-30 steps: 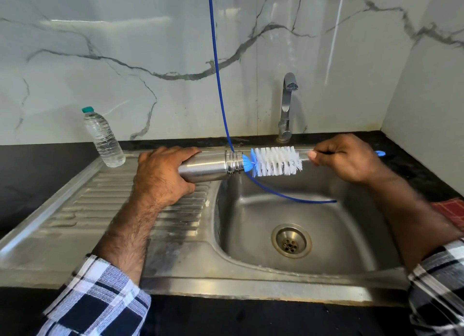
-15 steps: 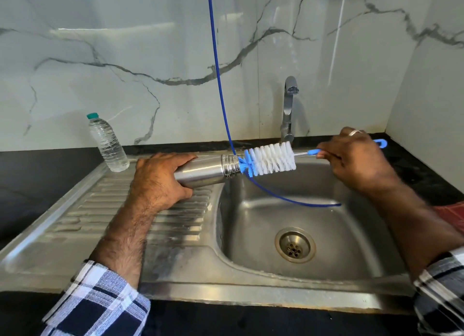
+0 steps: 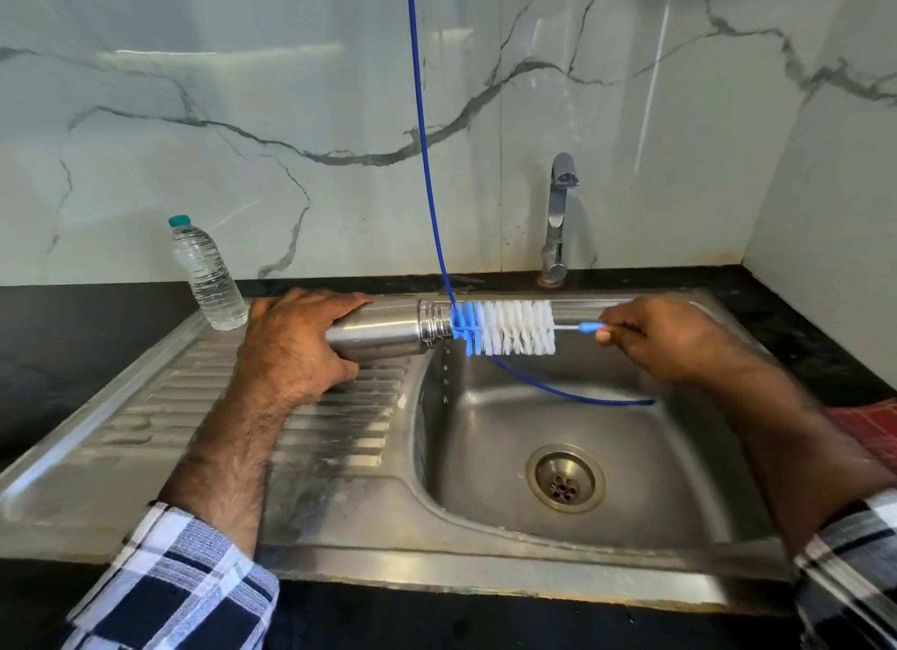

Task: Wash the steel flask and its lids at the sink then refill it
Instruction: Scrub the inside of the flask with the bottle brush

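Over the sink point(image 3: 718, 309), brush point(image 3: 514, 327) tip at the flask point(image 3: 383, 334) mouth.
Left hand point(image 3: 296, 343) wraps the sideways flask; right hand point(image 3: 665, 336) pinches the brush handle. Best to keep both in line, push straight in, then twist to scrub.

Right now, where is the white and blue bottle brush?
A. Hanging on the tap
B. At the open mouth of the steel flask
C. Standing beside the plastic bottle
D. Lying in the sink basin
B: the brush, held by the right hand, meets the mouth of the flask gripped by the left hand.
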`<state>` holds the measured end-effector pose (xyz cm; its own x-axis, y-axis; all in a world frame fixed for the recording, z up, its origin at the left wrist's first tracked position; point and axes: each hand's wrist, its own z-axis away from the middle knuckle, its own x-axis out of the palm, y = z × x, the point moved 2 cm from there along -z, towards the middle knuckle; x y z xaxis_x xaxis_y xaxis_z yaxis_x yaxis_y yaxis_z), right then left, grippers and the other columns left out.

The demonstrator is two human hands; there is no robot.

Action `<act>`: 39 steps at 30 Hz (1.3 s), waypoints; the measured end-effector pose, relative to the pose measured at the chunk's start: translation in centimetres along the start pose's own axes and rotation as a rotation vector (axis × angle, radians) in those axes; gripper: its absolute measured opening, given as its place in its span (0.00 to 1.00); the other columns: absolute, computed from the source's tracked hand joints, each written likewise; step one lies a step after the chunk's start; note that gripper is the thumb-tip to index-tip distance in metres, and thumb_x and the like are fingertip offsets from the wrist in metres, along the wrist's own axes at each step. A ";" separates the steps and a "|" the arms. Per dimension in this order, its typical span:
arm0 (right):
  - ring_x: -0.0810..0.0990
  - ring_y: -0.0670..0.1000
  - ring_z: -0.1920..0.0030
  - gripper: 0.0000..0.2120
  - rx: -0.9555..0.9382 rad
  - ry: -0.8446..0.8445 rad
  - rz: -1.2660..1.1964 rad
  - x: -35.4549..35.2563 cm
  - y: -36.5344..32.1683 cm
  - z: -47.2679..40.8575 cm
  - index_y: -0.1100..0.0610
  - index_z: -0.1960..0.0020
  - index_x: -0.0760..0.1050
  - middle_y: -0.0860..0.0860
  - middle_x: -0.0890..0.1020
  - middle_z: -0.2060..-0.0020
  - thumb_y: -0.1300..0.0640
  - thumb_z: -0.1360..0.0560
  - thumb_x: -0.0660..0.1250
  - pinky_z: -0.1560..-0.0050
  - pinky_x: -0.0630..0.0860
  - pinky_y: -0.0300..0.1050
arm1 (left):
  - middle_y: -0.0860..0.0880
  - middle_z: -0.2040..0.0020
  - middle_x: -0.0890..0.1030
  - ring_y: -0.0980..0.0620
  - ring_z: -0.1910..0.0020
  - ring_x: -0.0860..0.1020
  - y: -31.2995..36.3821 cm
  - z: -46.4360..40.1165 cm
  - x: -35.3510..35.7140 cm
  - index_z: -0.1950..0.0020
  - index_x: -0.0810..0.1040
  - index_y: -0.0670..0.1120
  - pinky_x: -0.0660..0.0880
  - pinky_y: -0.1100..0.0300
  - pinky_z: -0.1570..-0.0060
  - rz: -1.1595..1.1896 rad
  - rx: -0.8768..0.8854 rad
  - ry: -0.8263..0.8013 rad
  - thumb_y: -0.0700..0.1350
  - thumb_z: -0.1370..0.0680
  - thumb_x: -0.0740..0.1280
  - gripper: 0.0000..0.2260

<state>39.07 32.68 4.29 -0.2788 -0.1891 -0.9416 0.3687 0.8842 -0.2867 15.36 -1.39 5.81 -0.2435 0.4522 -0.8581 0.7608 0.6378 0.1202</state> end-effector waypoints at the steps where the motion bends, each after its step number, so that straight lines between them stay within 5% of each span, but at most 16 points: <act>1: 0.77 0.54 0.62 0.09 -0.057 0.132 0.026 -0.3 0.0 0.0 0.51 0.55 0.83 0.49 0.80 0.65 0.50 0.18 0.70 0.62 0.66 0.43 | 0.58 0.32 0.81 0.51 0.36 0.76 0.0 -0.1 0.0 0.25 0.76 0.62 0.63 0.49 0.33 0.004 -0.005 0.000 0.54 0.39 0.86 0.43; 3: 0.78 0.61 0.63 0.07 -0.208 0.381 0.096 -0.7 0.0 0.3 0.57 0.55 0.85 0.54 0.80 0.67 0.55 0.20 0.73 0.61 0.68 0.46 | 0.58 0.32 0.81 0.51 0.36 0.76 0.2 -0.2 -0.1 0.25 0.76 0.62 0.63 0.49 0.32 0.017 -0.014 -0.010 0.55 0.39 0.86 0.43; 6: 0.80 0.62 0.64 0.09 -0.330 0.516 0.164 -1.6 0.1 0.8 0.58 0.53 0.86 0.55 0.85 0.65 0.55 0.22 0.69 0.59 0.75 0.52 | 0.57 0.33 0.82 0.50 0.36 0.76 0.2 -0.1 -0.3 0.26 0.76 0.63 0.64 0.48 0.31 0.045 -0.028 -0.016 0.55 0.39 0.86 0.43; 14: 0.81 0.63 0.63 0.13 -0.399 0.551 0.203 -6.5 -1.6 1.9 0.57 0.50 0.88 0.55 0.82 0.63 0.52 0.23 0.68 0.57 0.75 0.52 | 0.57 0.33 0.82 0.50 0.38 0.76 0.3 0.1 -0.9 0.25 0.76 0.62 0.66 0.47 0.32 0.080 -0.034 -0.022 0.52 0.39 0.86 0.43; 18: 0.79 0.57 0.65 0.06 -0.363 0.562 0.104 -9.8 -1.8 -0.7 0.55 0.49 0.90 0.52 0.81 0.58 0.55 0.24 0.77 0.55 0.71 0.49 | 0.59 0.34 0.82 0.53 0.39 0.76 0.2 0.1 -0.9 0.27 0.77 0.62 0.66 0.47 0.32 0.160 0.005 -0.032 0.50 0.40 0.87 0.43; 26: 0.81 0.57 0.61 0.08 -0.281 0.473 -0.045 -6.5 -1.4 -1.4 0.57 0.47 0.90 0.52 0.81 0.60 0.60 0.26 0.80 0.55 0.78 0.49 | 0.57 0.37 0.84 0.49 0.40 0.79 -0.6 -0.1 -1.0 0.28 0.78 0.60 0.69 0.46 0.38 0.131 -0.136 0.126 0.52 0.41 0.86 0.42; 30: 0.80 0.58 0.66 0.04 -0.304 0.540 0.026 -4.4 -3.0 1.4 0.57 0.50 0.90 0.51 0.79 0.62 0.57 0.23 0.78 0.58 0.70 0.46 | 0.56 0.38 0.84 0.47 0.40 0.79 -0.7 0.0 -1.4 0.29 0.79 0.60 0.68 0.46 0.39 0.061 -0.175 0.144 0.51 0.40 0.85 0.40; 33: 0.81 0.60 0.64 0.10 -0.387 0.593 0.141 -6.9 -3.9 2.3 0.55 0.51 0.89 0.51 0.81 0.61 0.52 0.25 0.72 0.56 0.72 0.50 | 0.56 0.36 0.84 0.48 0.39 0.78 -0.7 0.0 -1.6 0.27 0.78 0.60 0.68 0.46 0.37 0.057 -0.141 0.103 0.50 0.39 0.85 0.41; 39: 0.78 0.54 0.60 0.07 -0.347 0.551 0.134 -11.4 -2.0 -2.2 0.54 0.49 0.90 0.52 0.83 0.58 0.58 0.27 0.81 0.53 0.75 0.51 | 0.58 0.36 0.83 0.52 0.40 0.77 -0.7 0.0 -1.1 0.26 0.77 0.61 0.69 0.45 0.34 0.204 -0.055 0.049 0.51 0.40 0.87 0.43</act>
<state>39.52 33.99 16.04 -0.6967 0.0969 -0.7108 0.1504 0.9885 -0.0126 15.14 -2.31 6.67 -0.1177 0.6040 -0.7882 0.7634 0.5627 0.3172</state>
